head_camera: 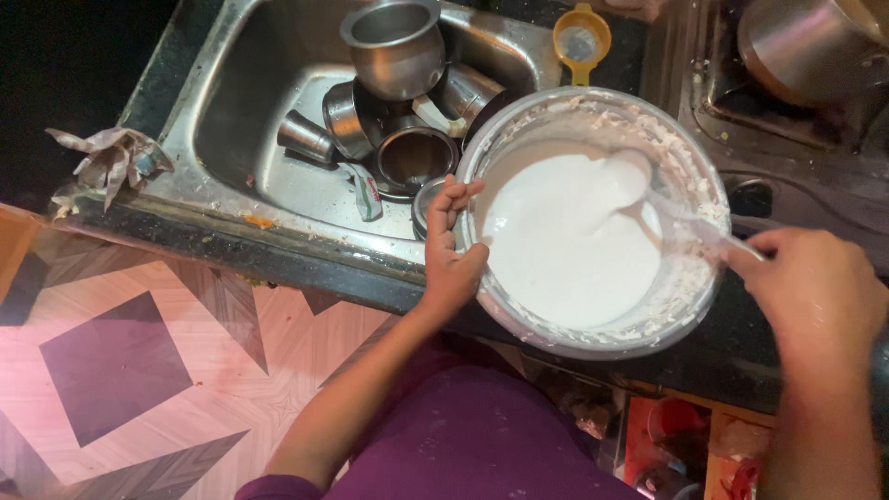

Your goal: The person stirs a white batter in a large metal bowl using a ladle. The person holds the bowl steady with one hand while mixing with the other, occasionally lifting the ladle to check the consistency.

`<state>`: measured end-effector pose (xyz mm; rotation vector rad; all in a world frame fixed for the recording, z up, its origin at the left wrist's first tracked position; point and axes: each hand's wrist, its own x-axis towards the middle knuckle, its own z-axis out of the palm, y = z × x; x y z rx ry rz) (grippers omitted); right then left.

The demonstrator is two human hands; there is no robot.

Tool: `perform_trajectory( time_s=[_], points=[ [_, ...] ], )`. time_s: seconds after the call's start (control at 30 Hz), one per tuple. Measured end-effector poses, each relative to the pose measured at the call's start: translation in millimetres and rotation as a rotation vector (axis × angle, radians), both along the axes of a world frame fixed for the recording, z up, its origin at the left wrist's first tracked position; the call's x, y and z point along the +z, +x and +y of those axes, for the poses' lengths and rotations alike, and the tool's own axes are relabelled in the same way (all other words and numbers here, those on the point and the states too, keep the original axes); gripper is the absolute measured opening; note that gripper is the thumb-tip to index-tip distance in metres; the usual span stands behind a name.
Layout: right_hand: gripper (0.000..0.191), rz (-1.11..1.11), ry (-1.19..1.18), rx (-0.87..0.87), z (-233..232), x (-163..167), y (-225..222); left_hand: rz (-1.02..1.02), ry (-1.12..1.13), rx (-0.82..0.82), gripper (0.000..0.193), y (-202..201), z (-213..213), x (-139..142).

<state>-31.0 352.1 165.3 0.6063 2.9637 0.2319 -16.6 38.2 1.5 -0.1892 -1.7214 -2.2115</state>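
Bowl [593, 222] of white batter [565, 241] on dark bench [741, 352] beside the sink [278, 176] | left hand [451, 245], grip clasping the rim | right hand [815, 296], grip closed on spoon [685, 222] | looks heavy, sloshy, slick-walled; best held at the rim, kept level.

White batter [565, 250] fills the steel-grey bowl [690, 167] (yellow strainer [582, 35] behind), above a pink-and-brown geometric floor [120, 361].
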Motion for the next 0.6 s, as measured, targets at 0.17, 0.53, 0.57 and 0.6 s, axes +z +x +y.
perform_trajectory(
  time_s=[0.17,0.53,0.57,0.6],
  points=[
    [0.03,0.029,-0.127,0.303,-37,-16,-23,-0.002,-0.017,0.003,0.077,-3,1,1],
    [0.024,-0.333,0.021,0.878,-65,-4,17,-0.019,-0.002,-0.041,0.075,-6,-1,1],
    [0.027,-0.373,0.036,0.841,-59,1,19,-0.02,-0.005,-0.052,0.075,-7,-2,1],
    [0.031,-0.415,0.052,0.803,-52,7,20,-0.017,-0.01,-0.056,0.074,-8,-1,0]
  ],
)
